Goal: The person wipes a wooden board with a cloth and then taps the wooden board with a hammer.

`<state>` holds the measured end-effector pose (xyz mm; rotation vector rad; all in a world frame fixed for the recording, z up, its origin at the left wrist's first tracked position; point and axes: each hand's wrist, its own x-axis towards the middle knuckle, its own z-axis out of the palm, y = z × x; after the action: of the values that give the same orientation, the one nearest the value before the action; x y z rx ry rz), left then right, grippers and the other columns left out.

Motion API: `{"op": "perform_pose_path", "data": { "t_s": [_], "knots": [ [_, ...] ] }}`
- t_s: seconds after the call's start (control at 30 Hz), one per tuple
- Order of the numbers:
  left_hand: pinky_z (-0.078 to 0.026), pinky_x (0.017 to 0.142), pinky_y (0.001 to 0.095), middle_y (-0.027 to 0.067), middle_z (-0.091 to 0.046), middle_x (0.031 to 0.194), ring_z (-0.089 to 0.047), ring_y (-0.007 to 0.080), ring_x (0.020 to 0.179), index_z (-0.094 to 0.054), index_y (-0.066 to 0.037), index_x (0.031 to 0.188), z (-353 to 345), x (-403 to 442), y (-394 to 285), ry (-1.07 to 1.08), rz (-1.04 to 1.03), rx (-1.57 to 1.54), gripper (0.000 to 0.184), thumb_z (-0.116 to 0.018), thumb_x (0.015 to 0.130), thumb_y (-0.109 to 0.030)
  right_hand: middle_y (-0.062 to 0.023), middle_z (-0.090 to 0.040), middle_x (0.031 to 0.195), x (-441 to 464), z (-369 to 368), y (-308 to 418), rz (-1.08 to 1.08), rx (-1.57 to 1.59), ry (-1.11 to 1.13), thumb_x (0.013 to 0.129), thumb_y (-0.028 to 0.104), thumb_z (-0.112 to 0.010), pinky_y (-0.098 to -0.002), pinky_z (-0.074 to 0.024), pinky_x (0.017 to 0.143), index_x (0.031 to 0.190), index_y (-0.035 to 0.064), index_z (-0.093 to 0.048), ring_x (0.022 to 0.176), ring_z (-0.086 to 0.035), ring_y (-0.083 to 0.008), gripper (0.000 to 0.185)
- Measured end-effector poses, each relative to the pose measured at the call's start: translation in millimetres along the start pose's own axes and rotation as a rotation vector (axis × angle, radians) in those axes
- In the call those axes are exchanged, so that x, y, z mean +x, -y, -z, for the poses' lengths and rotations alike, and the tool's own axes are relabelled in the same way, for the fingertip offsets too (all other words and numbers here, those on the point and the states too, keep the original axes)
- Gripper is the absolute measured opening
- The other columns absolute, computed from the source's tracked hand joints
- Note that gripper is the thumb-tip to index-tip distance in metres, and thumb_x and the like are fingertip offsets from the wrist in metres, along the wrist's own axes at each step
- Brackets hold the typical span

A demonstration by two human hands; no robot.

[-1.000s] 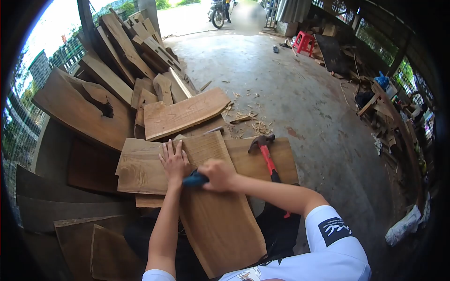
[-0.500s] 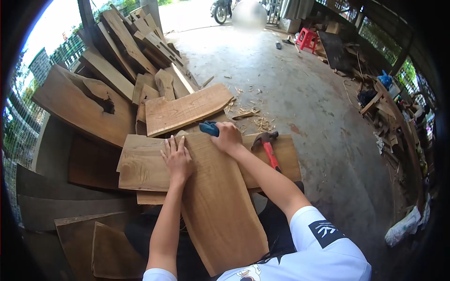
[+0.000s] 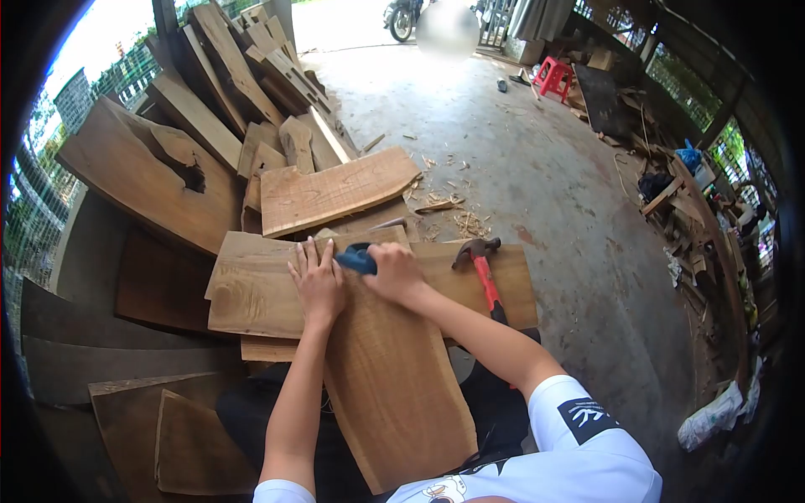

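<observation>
A long wooden board (image 3: 394,369) reaches from my lap across another plank (image 3: 251,289) lying crosswise beneath it. My left hand (image 3: 319,281) rests flat at the board's left edge near its far end, fingers spread. In my right hand (image 3: 394,272) is a folded blue pad (image 3: 356,258), pressed against the board's upper face; whether it is cloth or sandpaper I cannot make out. To the right, a claw hammer (image 3: 482,272) with a red and black handle lies on the crosswise plank.
Just beyond is another thick slab (image 3: 335,193), with wood shavings (image 3: 471,225) on the concrete floor (image 3: 520,159). Many boards (image 3: 226,75) lean at the left. Scrap wood (image 3: 713,260) lines the right side, near a red stool (image 3: 553,75).
My right hand has slid the blue pad back toward me and left along the board, closer to my left hand. My left hand stays in place.
</observation>
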<state>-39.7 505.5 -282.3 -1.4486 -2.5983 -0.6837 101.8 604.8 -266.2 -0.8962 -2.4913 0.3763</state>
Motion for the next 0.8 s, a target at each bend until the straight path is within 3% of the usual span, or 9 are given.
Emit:
{"op": "perform_pose_path", "data": {
  "t_s": [0.07,0.2,0.33,0.43,0.53,0.67,0.8],
  "knots": [
    [-0.017,0.122,0.0607,0.0199,-0.037,0.161,-0.027,0.0387,0.152,-0.056,-0.015,0.145,-4.8,-1.4,1.5,-0.023,-0.016,0.007,0.046,-0.045,0.102,-0.025,-0.0164,-0.069,0.092,-18.4,9.3,17.4,0.128,0.023,0.098,0.074,0.028,-0.076,-0.0475,-0.0565,0.087,0.095,0.0055,-0.065,0.095,-0.069,-0.0358,0.033],
    [-0.017,0.122,0.0607,0.0194,-0.037,0.161,-0.027,0.0381,0.152,-0.056,-0.016,0.145,-1.9,0.6,-1.0,0.011,0.015,-0.020,0.046,-0.045,0.102,-0.025,-0.0193,-0.071,0.097,37.9,2.1,-23.4,-0.147,0.002,-0.003,0.076,0.027,-0.075,-0.0463,-0.0579,0.083,0.096,0.0054,-0.067,0.092,-0.070,-0.0370,0.031],
    [-0.017,0.122,0.0608,0.0191,-0.037,0.161,-0.026,0.0380,0.153,-0.056,-0.015,0.146,-2.3,-2.3,-0.4,0.017,0.016,-0.023,0.046,-0.046,0.102,-0.025,-0.0174,-0.071,0.093,37.5,-4.1,-10.3,-0.116,-0.121,-0.103,0.077,0.029,-0.075,-0.0458,-0.0578,0.083,0.095,0.0057,-0.066,0.091,-0.071,-0.0360,0.031],
    [-0.017,0.122,0.0612,0.0189,-0.036,0.161,-0.026,0.0381,0.153,-0.055,-0.015,0.146,-3.6,-0.6,0.1,0.008,0.009,-0.030,0.047,-0.047,0.101,-0.024,-0.0189,-0.069,0.094,-6.3,-1.1,16.6,0.101,-0.010,0.068,0.077,0.032,-0.075,-0.0468,-0.0565,0.086,0.096,0.0055,-0.064,0.096,-0.069,-0.0359,0.035],
    [-0.017,0.122,0.0615,0.0186,-0.037,0.161,-0.026,0.0379,0.152,-0.056,-0.015,0.146,2.4,-4.1,0.1,0.006,-0.023,0.001,0.046,-0.047,0.101,-0.023,-0.0188,-0.070,0.095,-2.2,5.3,14.3,0.168,0.016,0.147,0.077,0.032,-0.075,-0.0474,-0.0565,0.087,0.096,0.0052,-0.065,0.096,-0.069,-0.0361,0.035],
    [-0.018,0.122,0.0610,0.0184,-0.037,0.161,-0.028,0.0379,0.152,-0.057,-0.015,0.144,-2.4,-0.8,-1.0,-0.017,0.009,-0.029,0.044,-0.048,0.101,-0.023,-0.0178,-0.071,0.097,62.7,3.3,-18.8,-0.166,-0.049,-0.054,0.078,0.031,-0.074,-0.0476,-0.0570,0.087,0.097,0.0045,-0.067,0.098,-0.069,-0.0354,0.033],
    [-0.018,0.122,0.0609,0.0187,-0.038,0.160,-0.028,0.0378,0.152,-0.057,-0.015,0.143,-2.7,-1.4,-0.3,-0.021,0.021,-0.049,0.044,-0.048,0.101,-0.023,-0.0188,-0.071,0.100,50.5,-10.2,-3.4,-0.107,-0.090,-0.013,0.077,0.032,-0.075,-0.0478,-0.0565,0.087,0.095,0.0041,-0.067,0.098,-0.069,-0.0374,0.034]
  ]
}}
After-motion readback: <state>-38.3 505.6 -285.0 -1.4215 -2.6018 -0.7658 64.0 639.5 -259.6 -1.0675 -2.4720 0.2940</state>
